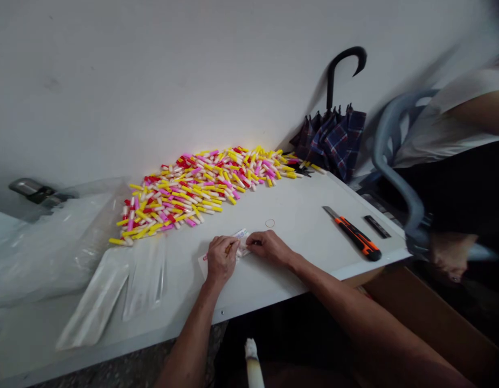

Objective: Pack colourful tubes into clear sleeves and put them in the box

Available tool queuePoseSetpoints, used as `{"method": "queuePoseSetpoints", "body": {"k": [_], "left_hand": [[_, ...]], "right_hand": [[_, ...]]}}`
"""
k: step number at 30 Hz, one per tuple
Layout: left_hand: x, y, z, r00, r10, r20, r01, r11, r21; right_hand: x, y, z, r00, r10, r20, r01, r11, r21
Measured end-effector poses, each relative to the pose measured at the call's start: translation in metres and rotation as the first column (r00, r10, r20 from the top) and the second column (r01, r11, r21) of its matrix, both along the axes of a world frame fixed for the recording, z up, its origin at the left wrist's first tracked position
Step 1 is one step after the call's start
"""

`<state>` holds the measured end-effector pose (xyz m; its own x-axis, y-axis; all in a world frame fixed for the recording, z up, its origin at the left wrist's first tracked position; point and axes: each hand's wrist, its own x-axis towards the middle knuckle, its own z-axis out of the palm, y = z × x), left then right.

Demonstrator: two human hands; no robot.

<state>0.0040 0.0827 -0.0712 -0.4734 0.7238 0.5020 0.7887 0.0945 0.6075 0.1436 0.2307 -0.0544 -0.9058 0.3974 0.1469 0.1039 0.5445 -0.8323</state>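
Observation:
A small white packet (pixel 241 235) with coloured print lies on the table between my two hands. My left hand (pixel 221 258) is closed over its left part, thumb and fingers drawn together, and a white corner with red print sticks out beyond the wrist side. From the other end, my right hand (pixel 269 247) pinches the packet's edge. Fine detail at the fingertips is too small to make out. Just behind the right hand lies a thin rubber band (pixel 269 223). Further back is a large heap of small yellow, red, pink and white tubes (pixel 201 186).
Clear plastic sleeves (pixel 96 296) and a big plastic bag (pixel 51 242) lie left. On the right are an orange-black utility knife (pixel 352 234) and a black blade case (pixel 377 226). A plaid umbrella (pixel 334 137) leans on the wall beside a seated person. A lit cigarette (pixel 254 366) juts up below.

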Motion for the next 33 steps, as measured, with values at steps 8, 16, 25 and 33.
{"method": "queuePoseSetpoints", "body": {"k": [8, 16, 25, 33], "left_hand": [[-0.003, 0.001, 0.005, 0.996, 0.002, 0.091, 0.003, 0.999, -0.053], [-0.014, -0.002, -0.002, 0.974, 0.045, 0.223, -0.025, 0.996, -0.089], [-0.014, -0.007, -0.004, 0.975, -0.005, 0.223, 0.03, 0.993, -0.112], [-0.009, -0.011, 0.0, 0.97, -0.048, 0.24, 0.085, 0.985, -0.147]], "right_hand": [[-0.001, -0.002, -0.008, 0.994, -0.108, -0.035, 0.102, 0.983, -0.15], [-0.002, 0.004, -0.014, 0.992, 0.031, -0.119, -0.049, 0.988, -0.146], [0.003, 0.003, -0.014, 0.993, 0.084, -0.085, -0.102, 0.964, -0.245], [0.007, 0.021, -0.009, 0.958, 0.285, 0.035, -0.257, 0.904, -0.342]]}}
